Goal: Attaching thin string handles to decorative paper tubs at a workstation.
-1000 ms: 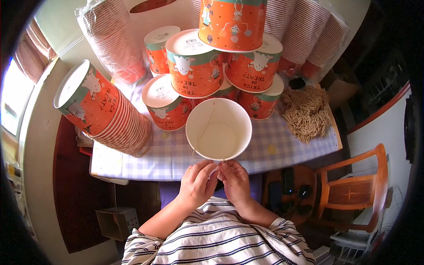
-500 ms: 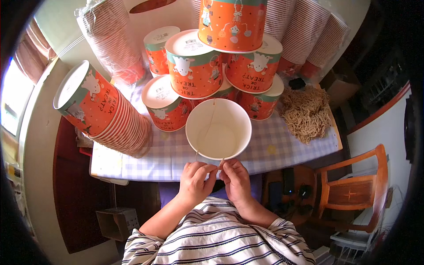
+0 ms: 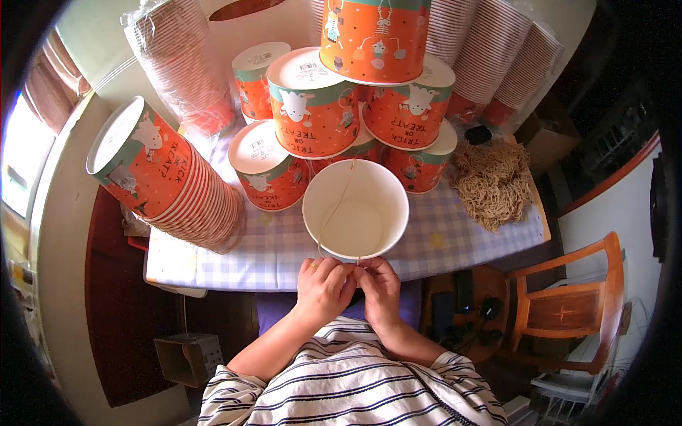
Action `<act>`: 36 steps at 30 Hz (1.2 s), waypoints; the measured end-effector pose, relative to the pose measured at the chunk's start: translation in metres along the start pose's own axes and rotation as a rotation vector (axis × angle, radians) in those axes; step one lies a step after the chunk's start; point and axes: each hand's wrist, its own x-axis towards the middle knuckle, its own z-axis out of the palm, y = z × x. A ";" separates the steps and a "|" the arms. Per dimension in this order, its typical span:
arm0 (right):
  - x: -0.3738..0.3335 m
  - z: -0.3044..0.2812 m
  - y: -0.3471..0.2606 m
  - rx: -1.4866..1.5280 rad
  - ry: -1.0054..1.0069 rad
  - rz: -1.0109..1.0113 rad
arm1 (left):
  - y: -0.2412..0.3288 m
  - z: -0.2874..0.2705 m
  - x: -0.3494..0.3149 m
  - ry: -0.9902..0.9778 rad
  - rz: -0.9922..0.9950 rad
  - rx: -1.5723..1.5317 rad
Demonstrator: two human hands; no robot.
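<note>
A white-lined paper bucket (image 3: 389, 213) stands upright with its mouth open at the table's near edge. A thin tan cord (image 3: 339, 202) runs from its far rim across the mouth to my fingers at the near rim. My left hand (image 3: 321, 290) is closed on the cord, fingers curled just below that rim. Pressed against it, my right hand (image 3: 380, 290) pinches a short piece of cord where it meets the rim. The fingertips overlap, so the exact grip there is hidden.
Upside-down orange buckets (image 3: 316, 117) are piled behind. A tall nested bucket stack (image 3: 192, 192) leans at the left. Wrapped stacks (image 3: 174, 64) stand at the back. A heap of tan cords (image 3: 491, 183) lies on the checked tablecloth (image 3: 440, 245) at right. A wooden chair (image 3: 568, 309) stands beyond.
The bucket has shifted slightly to the right with the cord. My left hand has turned and moved closer over my right fingertips.
</note>
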 end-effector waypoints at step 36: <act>0.005 -0.009 0.025 0.347 -0.052 0.191 | -0.023 -0.023 0.066 -0.444 0.420 -0.186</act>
